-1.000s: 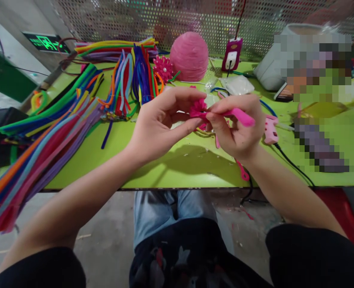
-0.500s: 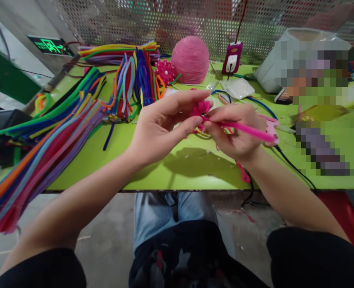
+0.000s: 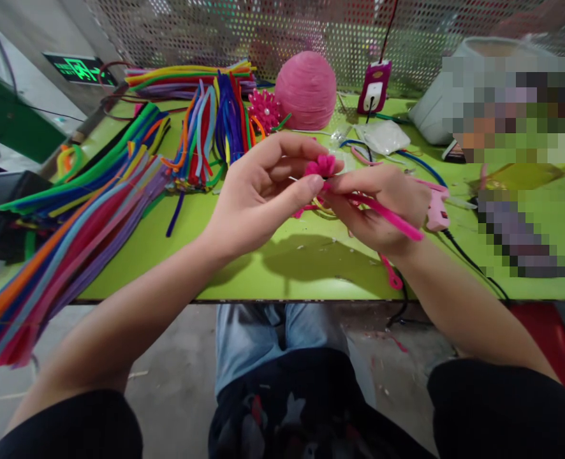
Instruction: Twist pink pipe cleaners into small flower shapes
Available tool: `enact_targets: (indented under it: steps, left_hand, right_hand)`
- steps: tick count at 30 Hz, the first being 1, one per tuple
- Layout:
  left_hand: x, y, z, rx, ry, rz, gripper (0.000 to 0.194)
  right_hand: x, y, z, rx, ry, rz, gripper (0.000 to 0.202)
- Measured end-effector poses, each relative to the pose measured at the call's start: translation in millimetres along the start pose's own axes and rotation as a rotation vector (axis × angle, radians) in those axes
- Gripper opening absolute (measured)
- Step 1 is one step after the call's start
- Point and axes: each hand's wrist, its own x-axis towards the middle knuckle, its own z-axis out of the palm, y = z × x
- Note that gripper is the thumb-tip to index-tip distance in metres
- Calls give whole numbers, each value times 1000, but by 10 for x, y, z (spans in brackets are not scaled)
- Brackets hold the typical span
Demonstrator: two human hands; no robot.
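Above the green table, my left hand pinches a small hot-pink looped flower of pipe cleaner between thumb and fingers. My right hand closes its thumb and forefinger right beside it, on a hot-pink pipe cleaner whose free end sticks out toward the lower right across the palm. Fingertips hide the spot where pipe cleaner and flower meet. Behind the hands stand a finished-looking pink pipe-cleaner flower with a pearl-like centre and a ball of pink cord.
Bundles of coloured pipe cleaners cover the table's left side, some hanging over the front edge. A pink glue gun with a black cable lies right of my hands. Farther back are a purple power socket, a clear plastic bag and a pale bucket.
The pipe cleaner's free end has swung down and slightly left against my right hand. The pink flower shows a little more between my fingertips. Both hands keep their grip.
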Motion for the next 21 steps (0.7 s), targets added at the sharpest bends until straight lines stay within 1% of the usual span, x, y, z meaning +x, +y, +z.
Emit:
enact_targets:
  steps: [3,4,5,6,9,11,13,15,18,21]
  left_hand:
    - [90,31,-90,49,-90,-89,26]
    - [120,45,-122,67,-127,-109,25]
    - [146,59,-150,80,-148,-118,23]
    - [166,71,-174,90,-163,-118,22]
    - [188,89,-210,129,-182,-129,25]
    - [178,85,-207,148,-213,-144,30]
    - [160,75,-194,166,-215,-149,33]
    - [144,66,-177,198,-211,-136,39]
    - [118,54,-147,253,-232,-106,53]
    - [82,19,-103,318,-204,-71,58]
  right_hand:
    - [59,57,-70,-56,13,-221,5]
    - [69,78,-89,-55,20,-266,4]
    - [72,96,-103,-50,10,-268,4]
    - [68,108,-113,-42,-18,-228,4]
    - [39,107,-111,-2,-87,-44,9]
    - [32,84,-95,46,-85,27,11]
    - [48,61,-85,75,-62,63,12]
    - [75,52,-89,55,-73,50,19]
    - [100,67,-101,-72,-133,6,31]
    - [87,56,-89,-184,-193,-40,33]
